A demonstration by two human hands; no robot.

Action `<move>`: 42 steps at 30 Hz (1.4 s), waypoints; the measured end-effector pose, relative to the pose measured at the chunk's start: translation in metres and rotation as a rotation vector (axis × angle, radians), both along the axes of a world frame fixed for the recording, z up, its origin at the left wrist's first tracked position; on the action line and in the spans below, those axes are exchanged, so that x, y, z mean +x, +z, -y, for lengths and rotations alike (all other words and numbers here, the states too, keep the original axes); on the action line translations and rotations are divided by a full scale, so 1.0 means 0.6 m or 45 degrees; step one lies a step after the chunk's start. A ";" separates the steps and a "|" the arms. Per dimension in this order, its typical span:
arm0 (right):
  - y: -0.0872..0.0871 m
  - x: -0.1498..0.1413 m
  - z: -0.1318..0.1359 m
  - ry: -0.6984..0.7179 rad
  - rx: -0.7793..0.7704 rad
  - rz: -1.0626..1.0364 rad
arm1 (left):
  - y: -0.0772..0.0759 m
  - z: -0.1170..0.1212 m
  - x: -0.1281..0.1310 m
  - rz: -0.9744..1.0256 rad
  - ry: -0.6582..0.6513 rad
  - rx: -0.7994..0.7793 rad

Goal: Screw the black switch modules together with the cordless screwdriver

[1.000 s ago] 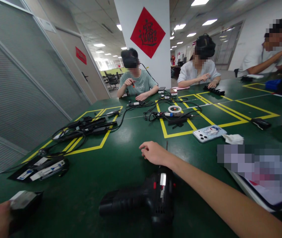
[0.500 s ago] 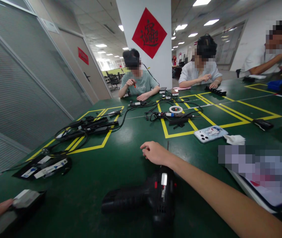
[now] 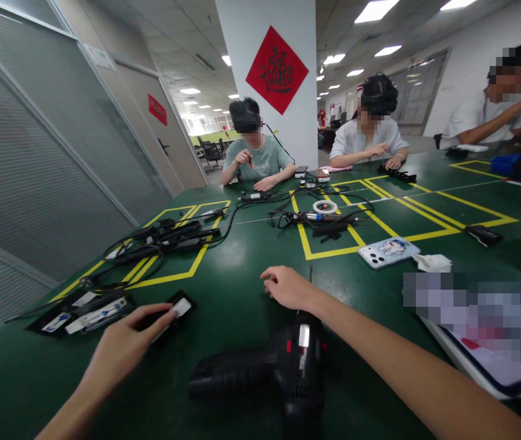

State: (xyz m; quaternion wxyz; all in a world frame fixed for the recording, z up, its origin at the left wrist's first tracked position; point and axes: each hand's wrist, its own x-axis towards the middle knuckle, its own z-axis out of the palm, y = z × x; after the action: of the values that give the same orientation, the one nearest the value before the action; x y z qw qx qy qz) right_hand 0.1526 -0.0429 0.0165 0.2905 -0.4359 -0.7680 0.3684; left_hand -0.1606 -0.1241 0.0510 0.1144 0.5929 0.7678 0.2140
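My left hand (image 3: 136, 333) pinches a flat black packet (image 3: 162, 318) with a white label, tilted above the table at the left of centre. The fingers cover part of it, so its exact kind is unclear. My right hand (image 3: 287, 287) is palm down at the centre with its fingers loosely apart, and I see nothing in them. Under the right wrist lies a black cordless drill (image 3: 297, 366) on its side, its handle pointing left and its thin bit (image 3: 311, 273) pointing away from me. Left of my left hand are black packets (image 3: 86, 311) with white labels.
Black tools and cables (image 3: 163, 238) lie in a yellow-taped area at the left. More cables, a pen-like tool (image 3: 319, 217) and a white ring (image 3: 325, 207) are at the centre. At the right are a phone (image 3: 388, 252) and crumpled tissue (image 3: 432, 263). Co-workers (image 3: 260, 156) sit opposite.
My left hand has come in from the lower left edge toward the centre, with a black packet in it. My right hand and the drill have stayed nearly still.
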 end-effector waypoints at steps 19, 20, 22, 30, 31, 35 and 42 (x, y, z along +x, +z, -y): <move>0.029 0.010 0.013 -0.257 0.537 0.312 | -0.045 -0.197 0.252 0.490 -1.204 0.061; 0.028 0.012 0.009 -0.209 0.529 0.338 | -0.047 -0.196 0.249 0.473 -1.214 0.070; 0.027 0.016 0.002 -0.144 0.522 0.383 | -0.049 -0.195 0.244 0.430 -1.234 0.085; 0.020 0.028 -0.020 -0.130 0.535 0.370 | -0.055 -0.186 0.244 0.302 -1.240 0.211; 0.019 0.028 -0.022 -0.135 0.525 0.347 | -0.057 -0.185 0.246 0.299 -1.231 0.239; 0.012 0.030 -0.032 -0.167 0.488 0.316 | -0.068 -0.183 0.254 0.318 -1.194 0.328; 0.009 0.028 -0.028 -0.181 0.530 0.317 | -0.074 -0.189 0.246 0.330 -1.167 0.312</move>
State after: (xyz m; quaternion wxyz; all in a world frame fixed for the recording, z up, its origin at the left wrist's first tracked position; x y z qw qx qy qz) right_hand 0.1696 -0.0258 0.0220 0.3022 -0.4616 -0.8247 0.1244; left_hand -0.0130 -0.0108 0.0065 0.2208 0.8473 0.3767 0.3022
